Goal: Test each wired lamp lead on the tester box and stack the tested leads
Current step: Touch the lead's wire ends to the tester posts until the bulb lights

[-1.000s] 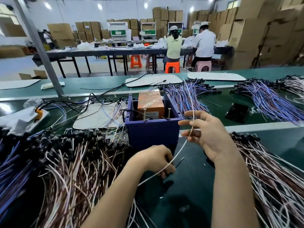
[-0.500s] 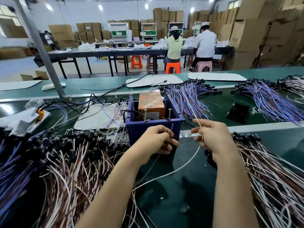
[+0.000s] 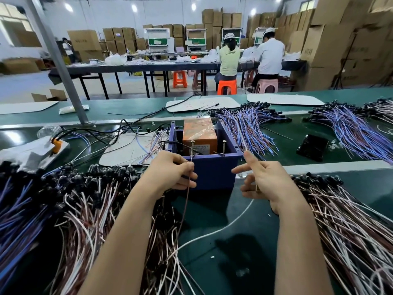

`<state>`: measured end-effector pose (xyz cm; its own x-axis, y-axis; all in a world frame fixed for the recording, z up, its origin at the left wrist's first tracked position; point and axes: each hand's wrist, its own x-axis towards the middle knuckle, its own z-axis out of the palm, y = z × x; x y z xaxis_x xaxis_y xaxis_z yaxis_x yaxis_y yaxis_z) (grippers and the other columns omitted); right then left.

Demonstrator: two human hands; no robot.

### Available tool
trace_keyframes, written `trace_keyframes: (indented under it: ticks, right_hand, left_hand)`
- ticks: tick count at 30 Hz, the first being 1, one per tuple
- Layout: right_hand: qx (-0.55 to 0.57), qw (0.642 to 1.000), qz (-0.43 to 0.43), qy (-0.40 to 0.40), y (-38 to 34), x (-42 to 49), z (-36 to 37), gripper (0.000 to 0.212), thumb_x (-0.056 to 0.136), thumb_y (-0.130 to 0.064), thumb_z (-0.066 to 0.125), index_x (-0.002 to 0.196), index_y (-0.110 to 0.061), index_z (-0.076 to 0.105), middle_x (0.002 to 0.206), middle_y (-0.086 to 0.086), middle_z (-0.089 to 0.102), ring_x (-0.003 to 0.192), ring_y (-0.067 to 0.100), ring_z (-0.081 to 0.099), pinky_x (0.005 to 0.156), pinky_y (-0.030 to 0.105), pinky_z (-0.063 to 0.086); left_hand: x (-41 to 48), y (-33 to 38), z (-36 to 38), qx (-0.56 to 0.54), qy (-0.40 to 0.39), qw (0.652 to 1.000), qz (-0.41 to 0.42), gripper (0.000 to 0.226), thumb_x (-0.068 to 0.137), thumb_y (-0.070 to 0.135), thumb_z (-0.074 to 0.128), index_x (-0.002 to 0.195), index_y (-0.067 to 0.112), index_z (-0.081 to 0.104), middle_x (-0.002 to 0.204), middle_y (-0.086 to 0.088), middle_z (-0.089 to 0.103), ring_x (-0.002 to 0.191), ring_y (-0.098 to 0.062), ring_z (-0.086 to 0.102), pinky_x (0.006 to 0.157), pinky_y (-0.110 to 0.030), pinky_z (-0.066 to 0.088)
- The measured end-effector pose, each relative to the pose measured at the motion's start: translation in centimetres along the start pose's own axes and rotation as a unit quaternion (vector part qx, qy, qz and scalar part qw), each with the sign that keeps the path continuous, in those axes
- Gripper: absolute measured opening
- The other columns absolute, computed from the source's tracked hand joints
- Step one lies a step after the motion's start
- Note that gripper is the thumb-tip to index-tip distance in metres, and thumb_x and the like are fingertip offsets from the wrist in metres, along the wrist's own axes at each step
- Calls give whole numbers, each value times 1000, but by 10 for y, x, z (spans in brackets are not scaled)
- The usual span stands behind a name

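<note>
The purple tester box [image 3: 212,173] stands mid-bench with an orange block [image 3: 198,132] inside and two upright screws [image 3: 192,148] on its front rim. My left hand [image 3: 170,173] pinches the brown wire [image 3: 185,207] of a lamp lead, its tip held up at the left screw. My right hand [image 3: 268,182] pinches the same lead's white wire [image 3: 231,223] just right of the box's front corner, forefinger raised near the right screw [image 3: 223,146]. Both wires trail down toward me across the green mat.
A heap of brown-and-white leads [image 3: 85,205] with black lamp heads lies on my left, and a similar stack [image 3: 344,213] on my right. Blue-purple lead bundles [image 3: 251,128] lie behind the box, with a black phone [image 3: 312,146] beside them. People work at a far table.
My left hand rose from the mat to the box's front rim, bringing the brown wire tip to the left screw. My right hand shifted a little right with the white wire.
</note>
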<state>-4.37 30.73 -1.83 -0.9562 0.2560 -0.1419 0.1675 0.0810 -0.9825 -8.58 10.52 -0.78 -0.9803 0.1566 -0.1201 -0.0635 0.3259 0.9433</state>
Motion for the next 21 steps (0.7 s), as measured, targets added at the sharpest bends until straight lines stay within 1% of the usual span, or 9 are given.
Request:
trace_keyframes:
  ticks: [2,5,7,11,13,15,16,19,21]
  right_hand:
    - [-28,1000,-10,-10,1,0,1,41,95,-44,51,78,-16,75,43,-5,49,51,11,55,46,21,49]
    - [-42,999,-25,-10,3,1,2,21,97,-27,53,95,-20,72,46,-6,53,50,10,53,41,18,39]
    - [-20,999,-24,-10,4,3,3,20,98,-14,50,101,-19,69,50,-3,56,48,10,56,39,17,38]
    - [-10,1000,-13,-15,3,5,5,27,93,4,47,98,-10,69,68,6,59,41,10,55,41,17,45]
    - [-17,1000,-15,-13,4,6,6,23,92,1,51,94,-11,70,67,5,58,38,8,49,40,18,45]
    - [-19,1000,-24,-4,6,8,7,13,91,-10,60,87,-11,72,61,3,54,36,7,42,38,17,40]
    - [-21,999,-29,4,8,9,8,12,89,-15,65,83,-9,73,58,2,50,36,7,38,37,16,36]
    - [-43,998,-42,28,12,12,8,16,87,-23,68,76,-13,74,55,2,39,44,12,32,40,19,30]
    - [-52,997,-45,38,13,12,6,18,86,-25,68,72,-17,75,53,0,37,48,14,32,43,21,31]
  left_hand:
    - [2,-2,1,15,21,1000,7,20,96,12,55,78,5,62,64,-4,71,52,-13,68,46,-17,51]
    - [4,-4,3,17,45,999,16,22,96,10,55,77,1,64,65,-9,69,49,-9,66,41,-14,44]
    - [6,-5,4,-10,53,998,20,22,95,6,57,76,-2,64,66,-13,67,48,-11,66,42,-15,47]
    - [7,-6,6,-39,63,997,22,19,92,2,60,74,-4,65,63,-15,66,48,-15,66,47,-16,52]
    - [7,-6,7,-47,67,996,21,18,91,2,60,75,-5,66,63,-16,66,48,-15,66,47,-16,51]
    - [7,-5,9,-56,67,996,22,16,91,0,59,78,-7,65,64,-17,65,46,-13,65,46,-15,50]
    - [6,-4,9,-58,67,996,24,16,91,-1,59,79,-8,65,63,-16,64,45,-12,64,46,-15,51]
    - [6,-4,10,-56,67,996,27,15,91,-1,59,80,-8,66,63,-15,64,44,-12,63,47,-15,51]
    - [6,-3,10,-56,66,996,22,14,91,-1,59,83,-10,66,63,-15,64,44,-11,63,49,-16,53]
